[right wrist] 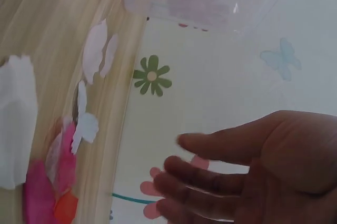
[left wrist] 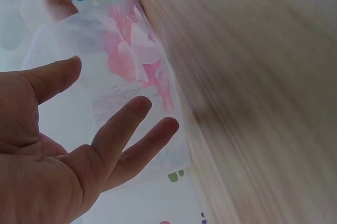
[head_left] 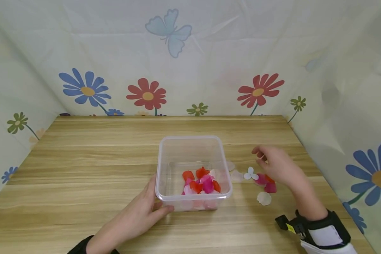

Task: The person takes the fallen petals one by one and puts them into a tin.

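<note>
A clear plastic box (head_left: 193,198) stands on the table with red, pink and white petals (head_left: 206,183) heaped inside. My left hand (head_left: 136,211) is at its front left corner, thumb toward the front wall and fingers along the left side. In the left wrist view those fingers (left wrist: 124,129) look extended and spread. Right of the box, my right hand (head_left: 277,165) is raised above loose petals (head_left: 270,187), its fingers loosely bent with nothing between them. Close by lie a small white three-lobed petal piece (head_left: 251,173) and a round white petal (head_left: 264,198).
Pale petals (head_left: 236,175) lie beside the box's right wall, hard to make out against the wood. A wooden table (head_left: 98,158) carries everything. Flower-printed cloth (head_left: 209,63) hangs behind it and on both sides.
</note>
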Tool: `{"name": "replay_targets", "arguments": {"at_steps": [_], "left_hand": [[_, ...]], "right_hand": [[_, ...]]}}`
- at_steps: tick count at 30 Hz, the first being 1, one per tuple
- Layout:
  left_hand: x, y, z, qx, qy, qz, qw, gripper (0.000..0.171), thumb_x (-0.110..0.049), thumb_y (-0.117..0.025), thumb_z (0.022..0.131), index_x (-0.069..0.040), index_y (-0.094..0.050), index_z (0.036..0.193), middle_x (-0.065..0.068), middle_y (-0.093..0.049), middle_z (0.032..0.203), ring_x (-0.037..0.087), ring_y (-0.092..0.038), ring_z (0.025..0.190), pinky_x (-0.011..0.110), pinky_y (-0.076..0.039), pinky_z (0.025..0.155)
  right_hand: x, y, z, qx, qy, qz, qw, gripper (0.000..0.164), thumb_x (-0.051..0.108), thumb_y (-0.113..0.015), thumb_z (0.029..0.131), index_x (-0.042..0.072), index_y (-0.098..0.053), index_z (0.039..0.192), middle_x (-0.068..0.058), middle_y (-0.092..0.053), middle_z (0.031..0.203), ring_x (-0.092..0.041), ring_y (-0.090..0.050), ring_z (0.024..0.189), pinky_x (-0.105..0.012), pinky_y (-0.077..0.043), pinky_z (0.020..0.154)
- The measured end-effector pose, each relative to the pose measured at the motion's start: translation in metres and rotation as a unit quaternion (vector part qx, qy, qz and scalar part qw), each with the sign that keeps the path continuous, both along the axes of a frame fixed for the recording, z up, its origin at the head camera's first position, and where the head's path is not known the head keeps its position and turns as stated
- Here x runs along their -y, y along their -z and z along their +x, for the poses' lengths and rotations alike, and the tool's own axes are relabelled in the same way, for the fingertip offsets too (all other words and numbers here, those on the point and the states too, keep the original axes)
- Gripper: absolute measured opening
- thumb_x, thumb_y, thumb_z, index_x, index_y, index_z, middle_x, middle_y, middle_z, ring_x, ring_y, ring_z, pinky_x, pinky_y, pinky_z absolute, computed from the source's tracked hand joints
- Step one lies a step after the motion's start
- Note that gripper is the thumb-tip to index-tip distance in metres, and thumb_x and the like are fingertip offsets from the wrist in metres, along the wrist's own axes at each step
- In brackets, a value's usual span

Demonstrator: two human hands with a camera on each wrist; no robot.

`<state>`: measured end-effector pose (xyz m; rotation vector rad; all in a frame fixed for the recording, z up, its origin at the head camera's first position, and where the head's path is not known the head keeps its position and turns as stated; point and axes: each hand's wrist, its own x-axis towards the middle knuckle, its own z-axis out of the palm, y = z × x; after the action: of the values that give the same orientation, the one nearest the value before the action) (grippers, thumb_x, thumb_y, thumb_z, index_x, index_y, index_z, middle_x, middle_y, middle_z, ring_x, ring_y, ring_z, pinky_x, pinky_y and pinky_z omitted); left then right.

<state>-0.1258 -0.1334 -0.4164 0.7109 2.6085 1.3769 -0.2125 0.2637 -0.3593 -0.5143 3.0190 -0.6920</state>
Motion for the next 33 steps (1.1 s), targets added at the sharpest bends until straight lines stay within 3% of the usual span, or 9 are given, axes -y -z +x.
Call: {"name": "replay_targets", "arguments": {"at_steps": [5, 9, 13, 20, 33], "left_hand": [[0.0, 0.0, 0.0, -0.008, -0.002, -0.006, 0.9999, 0.091, -0.017, -0.078, 0.094, -0.012, -0.017, 0.16, 0.016, -0.047, 0.146, 0.03, -0.055, 0.129, 0.042, -0.049, 0.103], [0.0, 0.0, 0.001, -0.008, -0.005, -0.01, 0.9999, 0.091, -0.017, -0.078, 0.093, -0.012, -0.017, 0.16, 0.016, -0.047, 0.146, 0.03, -0.055, 0.128, 0.042, -0.05, 0.103], [0.0, 0.0, 0.001, -0.002, -0.004, -0.005, 1.0, 0.091, -0.017, -0.078, 0.093, -0.013, -0.017, 0.16, 0.016, -0.047, 0.146, 0.03, -0.055, 0.129, 0.041, -0.05, 0.102], [0.0, 0.0, 0.0, 0.012, 0.001, 0.009, 0.9999, 0.092, -0.016, -0.078, 0.093, -0.013, -0.016, 0.161, 0.017, -0.045, 0.147, 0.031, -0.054, 0.13, 0.035, -0.051, 0.1], [0.0, 0.0, 0.0, 0.013, 0.002, 0.009, 0.9999, 0.092, -0.017, -0.078, 0.094, -0.014, -0.015, 0.161, 0.018, -0.044, 0.148, 0.031, -0.054, 0.13, 0.036, -0.051, 0.101]], "right_hand": [[-0.008, 0.005, -0.004, 0.076, 0.012, 0.05, 0.996, 0.019, -0.009, -0.064, 0.087, -0.004, -0.065, 0.105, -0.018, -0.065, 0.098, -0.033, -0.059, 0.087, -0.052, -0.055, 0.079], [-0.016, 0.008, -0.007, 0.111, 0.015, 0.065, 0.992, 0.024, -0.014, -0.058, 0.08, -0.001, -0.064, 0.1, -0.015, -0.062, 0.095, -0.031, -0.056, 0.085, -0.047, -0.053, 0.076], [-0.024, 0.013, -0.011, 0.129, 0.019, 0.075, 0.989, 0.028, -0.016, -0.057, 0.074, -0.001, -0.063, 0.096, -0.011, -0.06, 0.091, -0.03, -0.053, 0.084, -0.045, -0.05, 0.076], [-0.032, 0.022, -0.016, 0.145, 0.03, 0.09, 0.985, 0.025, -0.015, -0.062, 0.074, 0.0, -0.064, 0.094, -0.01, -0.06, 0.087, -0.028, -0.052, 0.08, -0.04, -0.048, 0.07], [-0.035, 0.032, -0.021, 0.189, 0.053, 0.091, 0.976, 0.021, -0.012, -0.069, 0.078, 0.001, -0.064, 0.094, -0.008, -0.061, 0.084, -0.026, -0.055, 0.075, -0.036, -0.047, 0.063]]}}
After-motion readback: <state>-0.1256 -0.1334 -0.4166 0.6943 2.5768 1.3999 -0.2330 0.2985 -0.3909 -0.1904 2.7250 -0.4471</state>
